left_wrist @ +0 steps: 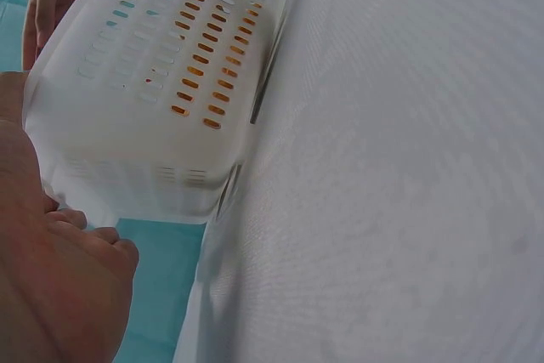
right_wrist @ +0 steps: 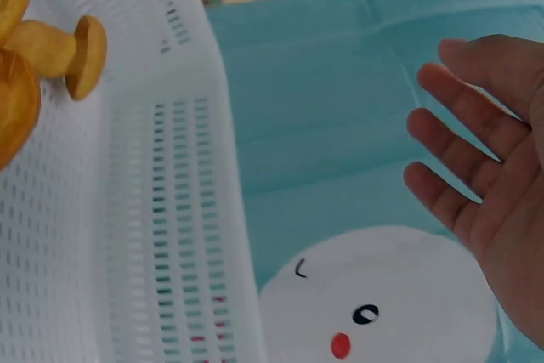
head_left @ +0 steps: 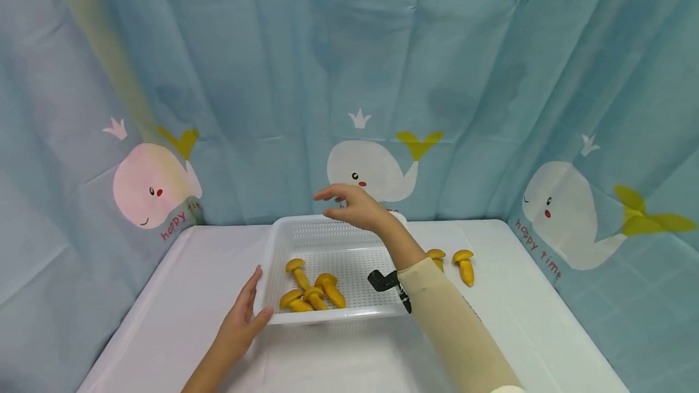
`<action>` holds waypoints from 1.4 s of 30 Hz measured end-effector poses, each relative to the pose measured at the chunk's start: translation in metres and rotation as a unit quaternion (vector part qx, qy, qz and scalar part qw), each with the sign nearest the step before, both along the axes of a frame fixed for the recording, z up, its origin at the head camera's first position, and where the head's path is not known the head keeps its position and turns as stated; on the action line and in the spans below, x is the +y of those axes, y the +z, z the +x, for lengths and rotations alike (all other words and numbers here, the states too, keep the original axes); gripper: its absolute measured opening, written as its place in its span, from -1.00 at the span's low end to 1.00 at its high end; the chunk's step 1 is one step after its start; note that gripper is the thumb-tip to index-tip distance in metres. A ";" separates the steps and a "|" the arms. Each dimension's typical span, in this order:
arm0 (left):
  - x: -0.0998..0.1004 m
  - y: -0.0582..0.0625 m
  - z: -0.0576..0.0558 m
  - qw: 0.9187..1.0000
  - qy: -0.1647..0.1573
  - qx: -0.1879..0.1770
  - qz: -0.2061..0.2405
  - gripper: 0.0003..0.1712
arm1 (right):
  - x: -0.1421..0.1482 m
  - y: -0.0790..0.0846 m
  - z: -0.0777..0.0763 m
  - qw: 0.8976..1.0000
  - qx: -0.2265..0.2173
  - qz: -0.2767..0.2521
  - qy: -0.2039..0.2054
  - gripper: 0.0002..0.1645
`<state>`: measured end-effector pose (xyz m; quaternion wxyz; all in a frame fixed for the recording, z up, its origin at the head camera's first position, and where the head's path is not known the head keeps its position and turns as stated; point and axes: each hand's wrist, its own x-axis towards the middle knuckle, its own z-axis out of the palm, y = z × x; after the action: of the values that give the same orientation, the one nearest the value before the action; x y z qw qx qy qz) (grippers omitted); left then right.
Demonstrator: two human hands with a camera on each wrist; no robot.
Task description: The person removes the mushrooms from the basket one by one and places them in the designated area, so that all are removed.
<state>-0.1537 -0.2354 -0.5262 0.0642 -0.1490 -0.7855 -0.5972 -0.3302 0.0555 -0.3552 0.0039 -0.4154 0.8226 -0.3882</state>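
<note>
A white plastic basket with slotted walls stands on the table. Several yellow-brown mushrooms lie together toward its left front. At the basket's left front corner, my left hand holds on, the thumb at the rim and the other fingers along the outer left wall. In the left wrist view its fingers are bent beside the basket's end wall. My right hand is raised over the basket's far edge, palm empty and fingers loosely spread, as the right wrist view also shows.
Two more mushrooms, one in full view and another partly behind my right forearm, lie on the white table right of the basket. A light blue curtain with printed whales encloses the table's back and sides.
</note>
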 end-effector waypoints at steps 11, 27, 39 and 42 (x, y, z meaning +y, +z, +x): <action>-0.003 -0.001 0.000 1.000 0.000 -0.006 -0.002 -0.04 | -0.041 -0.030 -0.013 0.998 -0.030 0.059 0.011 -0.54; -0.002 -0.002 0.002 1.000 -0.017 0.017 0.020 -0.06 | -0.063 -0.069 -0.018 0.988 -0.087 0.124 0.028 -0.55; -0.002 -0.001 0.002 1.000 0.003 0.019 -0.006 -0.06 | -0.074 -0.092 -0.024 0.981 -0.038 0.187 0.030 -0.53; -0.002 0.000 0.003 1.000 0.008 0.008 -0.008 -0.06 | -0.077 -0.095 -0.025 0.978 -0.036 0.204 0.038 -0.52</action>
<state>-0.1507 -0.2373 -0.5263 0.0740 -0.1486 -0.7907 -0.5893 -0.3555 -0.0213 -0.4500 0.1331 -0.4222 0.8675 -0.2267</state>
